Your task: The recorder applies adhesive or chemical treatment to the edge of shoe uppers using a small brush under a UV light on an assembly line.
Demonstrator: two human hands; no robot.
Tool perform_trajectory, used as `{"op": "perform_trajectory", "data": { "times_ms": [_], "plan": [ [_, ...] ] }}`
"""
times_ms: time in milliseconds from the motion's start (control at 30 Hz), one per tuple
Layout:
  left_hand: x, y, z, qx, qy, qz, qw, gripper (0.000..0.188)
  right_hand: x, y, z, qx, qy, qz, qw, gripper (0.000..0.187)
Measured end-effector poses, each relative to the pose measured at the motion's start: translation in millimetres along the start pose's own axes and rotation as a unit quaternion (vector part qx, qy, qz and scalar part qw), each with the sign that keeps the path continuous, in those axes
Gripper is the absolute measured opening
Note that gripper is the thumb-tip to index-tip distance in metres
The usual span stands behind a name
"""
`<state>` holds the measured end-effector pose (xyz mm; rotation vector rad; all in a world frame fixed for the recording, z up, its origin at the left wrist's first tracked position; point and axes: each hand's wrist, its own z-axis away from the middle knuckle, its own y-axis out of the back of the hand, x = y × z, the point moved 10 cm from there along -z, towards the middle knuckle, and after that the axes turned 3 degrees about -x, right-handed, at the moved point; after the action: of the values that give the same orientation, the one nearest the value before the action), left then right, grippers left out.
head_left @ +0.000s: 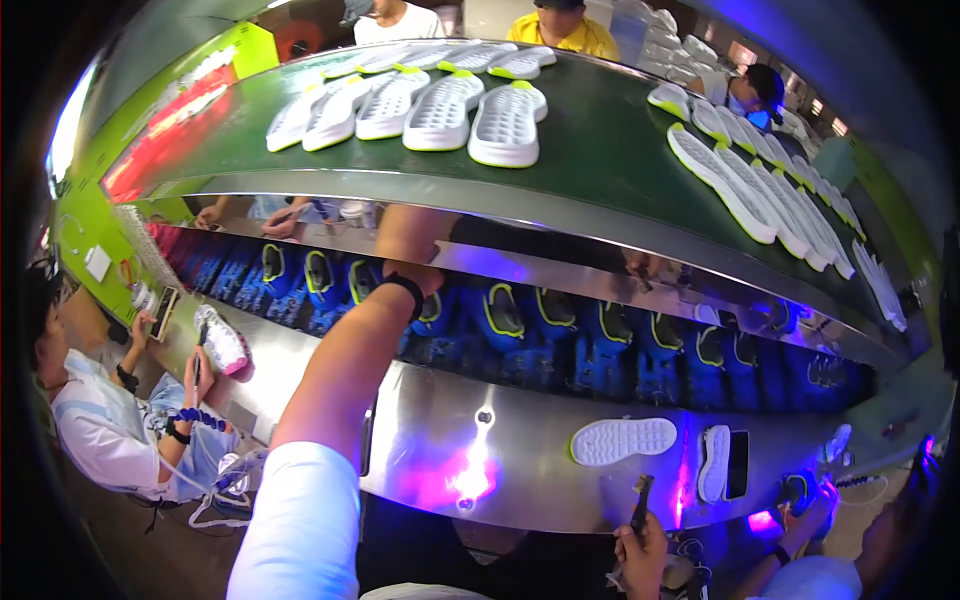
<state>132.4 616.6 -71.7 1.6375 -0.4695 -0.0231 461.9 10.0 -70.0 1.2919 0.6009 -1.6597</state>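
My left arm reaches across the metal bench into the lower rack. My left hand [418, 278] is beneath the upper shelf's edge, close to a dark shoe upper [430, 308] with a yellow-green rim; its fingers are hidden. Near the bench's front edge, my right hand [642, 558] is closed around the dark handle of a brush [641, 500], bristles pointing up. A white shoe sole [622, 441] lies on the bench just beyond the brush. Several more dark shoe uppers [503, 311] stand in a row in the blue-lit rack.
Above the rack, a green conveyor belt [600, 130] with a metal edge carries rows of white soles [508, 125]. Another sole [714, 463] lies beside a black phone [738, 465]. Co-workers sit at both sides, one on the left near a white-and-pink shoe [222, 340]; others are across the belt.
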Motion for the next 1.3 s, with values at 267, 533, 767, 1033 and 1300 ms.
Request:
{"op": "perform_trajectory", "data": {
  "times_ms": [267,533,767,1033,1300],
  "plan": [
    [174.4,1.6,29.9,-0.045,-0.078,-0.016,0.996,0.038,4.7,-8.0,-15.2,0.006,-0.009,-0.043,0.999,0.034],
    [150.0,16.7,34.8,-0.108,-0.067,0.038,0.991,0.039,-1.8,2.2,-16.7,-0.039,0.040,0.006,0.998,0.029],
    [193.4,35.7,40.4,0.198,-0.273,-0.182,0.924,0.046,1.7,23.1,-23.3,-0.021,0.041,-0.058,0.997,0.032],
    [269.0,-9.5,13.6,-0.037,-0.094,-0.008,0.995,0.051,-0.9,60.2,-10.6,0.021,0.053,0.017,0.998,0.040],
    [243.4,-4.8,84.3,-0.211,-0.019,0.030,0.977,0.062,11.0,70.6,2.1,0.016,0.061,0.005,0.998,0.041]
  ]
}}
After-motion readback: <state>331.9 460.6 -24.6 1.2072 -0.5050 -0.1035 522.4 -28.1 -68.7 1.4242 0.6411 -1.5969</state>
